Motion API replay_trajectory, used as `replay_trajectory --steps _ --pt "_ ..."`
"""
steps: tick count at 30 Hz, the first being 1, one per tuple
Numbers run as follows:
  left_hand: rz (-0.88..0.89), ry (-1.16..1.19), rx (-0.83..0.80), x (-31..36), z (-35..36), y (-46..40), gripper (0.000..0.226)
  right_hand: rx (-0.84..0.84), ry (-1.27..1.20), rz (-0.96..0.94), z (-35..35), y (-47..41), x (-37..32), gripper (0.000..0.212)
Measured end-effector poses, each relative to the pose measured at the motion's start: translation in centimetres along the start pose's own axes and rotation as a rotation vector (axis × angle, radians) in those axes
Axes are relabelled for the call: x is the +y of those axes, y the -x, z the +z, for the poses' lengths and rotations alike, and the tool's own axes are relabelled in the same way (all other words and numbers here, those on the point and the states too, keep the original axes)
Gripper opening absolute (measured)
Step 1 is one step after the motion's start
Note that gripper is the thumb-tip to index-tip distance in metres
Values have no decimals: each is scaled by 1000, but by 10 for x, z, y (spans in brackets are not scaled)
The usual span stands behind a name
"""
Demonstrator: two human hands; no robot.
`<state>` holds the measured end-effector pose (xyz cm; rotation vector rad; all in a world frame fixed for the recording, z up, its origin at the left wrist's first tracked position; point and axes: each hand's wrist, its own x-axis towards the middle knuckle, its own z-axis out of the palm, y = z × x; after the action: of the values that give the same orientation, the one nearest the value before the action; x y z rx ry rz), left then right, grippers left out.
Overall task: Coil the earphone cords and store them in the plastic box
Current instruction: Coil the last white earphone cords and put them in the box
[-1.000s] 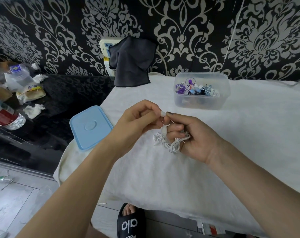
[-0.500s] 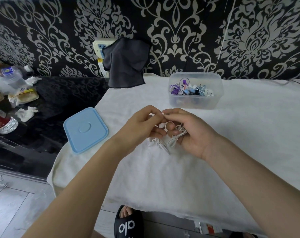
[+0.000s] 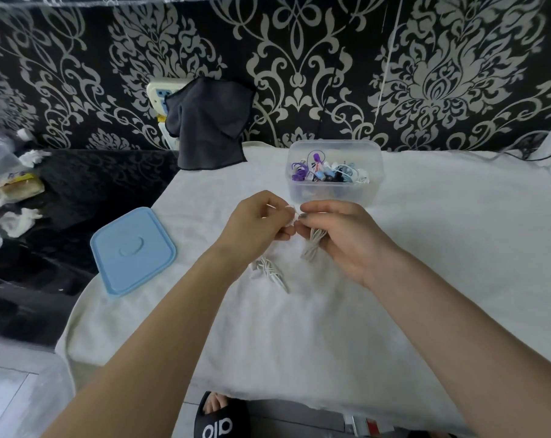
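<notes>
- White earphone cord (image 3: 312, 245): held above the white cloth (image 3: 425, 248), in front of the plastic box (image 3: 334, 197). A gathered bundle hangs from the right hand; a loose, crossed tail (image 3: 269, 270) lies on the cloth below the left wrist.
- Right hand (image 3: 346, 238): fingers curled round the bundle, thumb and forefinger pinched at its top end. Grip judged firm, but the loops inside the palm are hidden.
- Left hand (image 3: 258, 226): fingertips pinched together on a small white end piece where the hands meet. Whether it is an earbud or a plug cannot be told.
- Risk 1: the tail looks tangled; pulling it up quickly could tighten a knot or drag the bundle out of shape.
- Risk 2: if either pinch eases, the loops would likely spring open and the coil be lost.
- Risk 3: white cord on white cloth is hard to see; a stray length could be left out.
- Plastic box: open, already holding coloured cords (image 3: 324, 173). A loose coil could catch on these or spill over the rim.
- Blue lid (image 3: 132, 251): lies at the cloth's left edge, partly overhanging; a knock from the left arm could send it off.
</notes>
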<state>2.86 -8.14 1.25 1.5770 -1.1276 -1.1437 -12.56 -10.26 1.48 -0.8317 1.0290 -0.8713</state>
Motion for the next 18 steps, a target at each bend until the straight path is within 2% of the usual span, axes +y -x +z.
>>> replay_trajectory --steps 4,7,9,11,15,18 --pt "108 -40 46 27 18 -28 6 77 232 -220 -10 -20 -34 11" --pt "157 -113 74 58 34 -63 9 234 641 -438 -21 -55 -76 12" --pt "205 -242 74 76 48 -85 13 303 864 -534 -27 -79 -102 20" --pt "251 -409 73 84 63 -103 14 302 1053 -520 -33 -101 -112 25" --pt "284 -783 40 70 81 -124 10 163 1389 -407 -47 -122 -98 27" --pt "295 -1001 -3 55 84 -128 13 100 1559 -439 -58 -119 -89 32"
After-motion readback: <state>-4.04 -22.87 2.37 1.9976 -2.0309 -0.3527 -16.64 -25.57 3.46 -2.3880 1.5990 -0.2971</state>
